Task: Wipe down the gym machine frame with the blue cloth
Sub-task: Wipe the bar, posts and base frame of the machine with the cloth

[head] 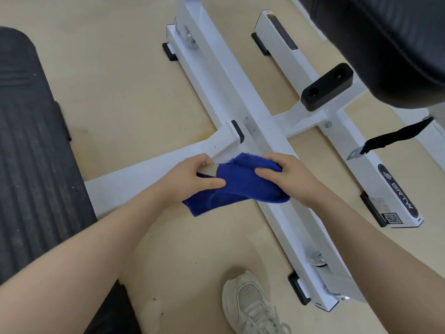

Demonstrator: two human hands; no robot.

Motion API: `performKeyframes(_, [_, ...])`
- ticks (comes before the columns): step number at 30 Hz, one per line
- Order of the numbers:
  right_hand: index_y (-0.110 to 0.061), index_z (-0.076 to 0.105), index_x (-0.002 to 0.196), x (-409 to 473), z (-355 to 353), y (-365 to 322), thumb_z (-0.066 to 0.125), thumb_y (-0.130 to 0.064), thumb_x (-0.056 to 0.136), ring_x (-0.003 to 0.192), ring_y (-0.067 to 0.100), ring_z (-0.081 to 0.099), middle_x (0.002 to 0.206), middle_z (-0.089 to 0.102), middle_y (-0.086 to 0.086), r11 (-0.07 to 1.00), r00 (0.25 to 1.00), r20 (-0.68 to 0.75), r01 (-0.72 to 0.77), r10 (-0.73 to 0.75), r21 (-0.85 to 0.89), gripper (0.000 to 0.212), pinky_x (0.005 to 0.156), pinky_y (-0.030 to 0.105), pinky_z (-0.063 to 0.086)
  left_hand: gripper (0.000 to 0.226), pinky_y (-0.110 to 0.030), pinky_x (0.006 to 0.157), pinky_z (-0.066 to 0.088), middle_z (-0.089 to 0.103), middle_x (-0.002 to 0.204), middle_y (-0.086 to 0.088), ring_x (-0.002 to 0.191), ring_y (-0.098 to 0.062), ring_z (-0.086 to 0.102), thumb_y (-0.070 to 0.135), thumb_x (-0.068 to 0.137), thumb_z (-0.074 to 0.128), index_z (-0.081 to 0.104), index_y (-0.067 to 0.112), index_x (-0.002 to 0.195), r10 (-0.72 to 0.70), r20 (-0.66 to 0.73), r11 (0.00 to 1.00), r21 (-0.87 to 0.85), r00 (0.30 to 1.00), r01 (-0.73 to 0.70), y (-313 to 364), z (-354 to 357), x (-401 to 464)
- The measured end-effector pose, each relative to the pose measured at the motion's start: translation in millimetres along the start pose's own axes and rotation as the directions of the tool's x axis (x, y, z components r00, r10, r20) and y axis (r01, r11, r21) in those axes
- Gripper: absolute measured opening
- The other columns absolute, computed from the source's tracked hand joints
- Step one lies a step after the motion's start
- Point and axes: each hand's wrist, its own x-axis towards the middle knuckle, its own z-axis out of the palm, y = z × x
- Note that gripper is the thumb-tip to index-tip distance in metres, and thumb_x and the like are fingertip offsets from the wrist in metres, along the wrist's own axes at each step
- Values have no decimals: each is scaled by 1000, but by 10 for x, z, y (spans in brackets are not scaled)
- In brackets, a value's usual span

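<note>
A blue cloth (237, 186) is held between both hands just above the white gym machine frame (231, 83). My left hand (192, 177) pinches its left part, thumb on top. My right hand (286, 174) grips the cloth's right end with curled fingers. The cloth is folded over and one corner hangs down toward the floor. The hands hover over the spot where a side bar (144, 169) joins the long floor bar. Part of the frame under the cloth is hidden.
A black ribbed pad (31, 145) lies at the left and a black seat cushion (390, 39) at the top right. A black rubber stop (326, 86) and a black strap (395, 136) sit on the right bar. My pale sneaker (250, 304) stands on the tan floor.
</note>
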Motion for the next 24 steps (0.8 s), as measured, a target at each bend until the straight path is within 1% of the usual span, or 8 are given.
performKeyframes(3, [-14,50,83,11,173,-34,55,-16,89,70,12,50,89,57,4,986,925,-367,46,-103,-162,7,59,13,37,6,-26,56,43,61,79,-4,66,-20,54,23,88,58,53,20,90,-62,-64,997,-42,996,59,46,79,21])
performKeyframes(5, [-9,52,97,-75,334,-134,56,-12,88,77,16,50,107,52,7,966,870,-450,104,-203,-235,10,63,25,42,6,-27,59,44,61,90,-5,73,-20,55,19,94,49,54,19,91,-176,-87,905,-406,981,126,135,196,25])
performKeyframes(8, [-10,58,118,-219,524,-168,65,-28,80,107,25,53,136,44,9,860,900,-155,321,-407,-396,42,85,35,48,22,-33,71,49,62,97,-9,79,-23,60,25,94,42,59,12,99,-202,102,515,-835,974,194,227,293,13])
performKeyframes(10, [-21,65,115,-289,546,-157,58,-50,75,123,16,42,144,39,3,881,910,-14,398,-415,-254,50,101,28,37,36,-37,83,51,68,105,-9,90,-25,65,38,93,46,63,11,110,-153,136,424,-885,979,190,207,326,13])
performKeyframes(14, [-32,52,112,-185,325,-83,63,-42,77,110,-18,40,125,44,-18,932,916,-293,327,-273,154,39,88,5,36,26,-30,72,57,70,109,-2,95,-17,69,29,95,49,59,23,118,-92,74,586,-802,993,114,203,421,56])
performKeyframes(17, [-54,27,127,-75,259,24,70,-22,80,113,-14,46,125,41,-33,864,973,-84,231,-216,448,72,87,13,47,26,-32,75,57,70,111,-3,98,-20,68,22,95,51,58,19,120,-70,103,607,-785,992,125,295,464,109])
performKeyframes(20, [-48,35,130,-44,300,69,56,-2,84,119,-10,45,122,44,-39,898,923,-271,345,-272,273,68,98,18,42,32,-36,92,51,65,120,-7,112,-23,61,15,95,48,54,15,127,-29,107,633,-768,994,101,410,514,223])
performKeyframes(24, [-27,35,141,224,-111,45,42,-8,88,108,7,48,126,45,-2,941,741,-632,334,-227,52,57,91,14,37,41,-31,107,38,58,126,11,119,-11,53,20,93,52,47,30,133,-16,-26,813,-582,1000,-2,517,524,423])
